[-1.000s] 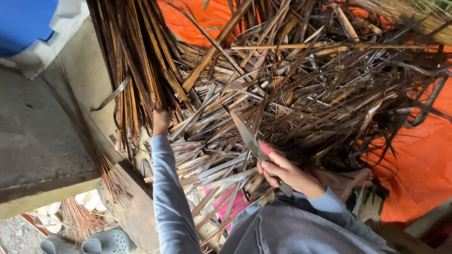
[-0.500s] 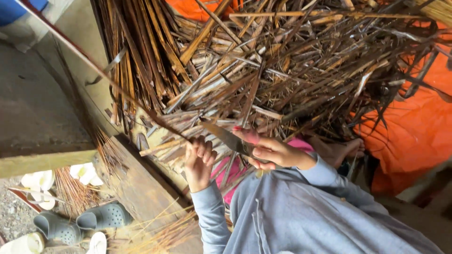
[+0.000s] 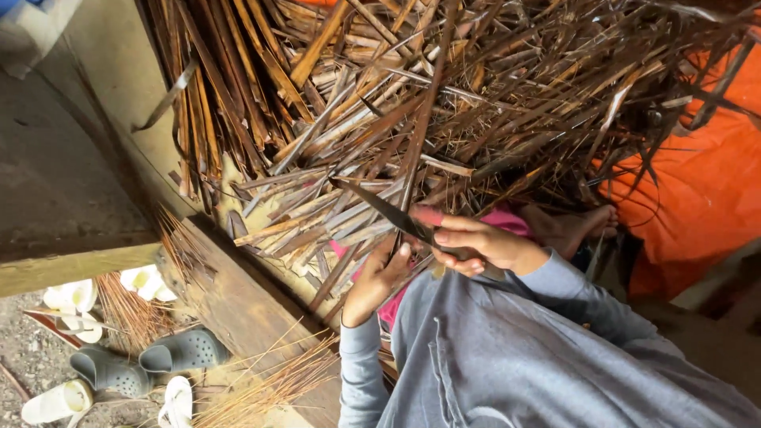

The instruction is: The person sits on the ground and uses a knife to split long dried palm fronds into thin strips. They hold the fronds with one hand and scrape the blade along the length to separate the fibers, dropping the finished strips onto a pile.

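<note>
The right hand (image 3: 476, 244) is closed around the handle of a knife (image 3: 380, 208), whose dark blade points up-left over a heap of dry leaf strips (image 3: 444, 103). The left hand (image 3: 379, 277) grips one long strip (image 3: 420, 135) just beside the blade. Grey clogs (image 3: 151, 361) lie on the ground below the platform's edge.

The person wears a grey long-sleeved top (image 3: 507, 357) with pink cloth (image 3: 507, 223) beneath.

Your knife (image 3: 380, 208) has a long dark pointed blade slanting up-left. It crosses the thin brown leaf strip (image 3: 422, 135) rising steeply over the pile.
</note>
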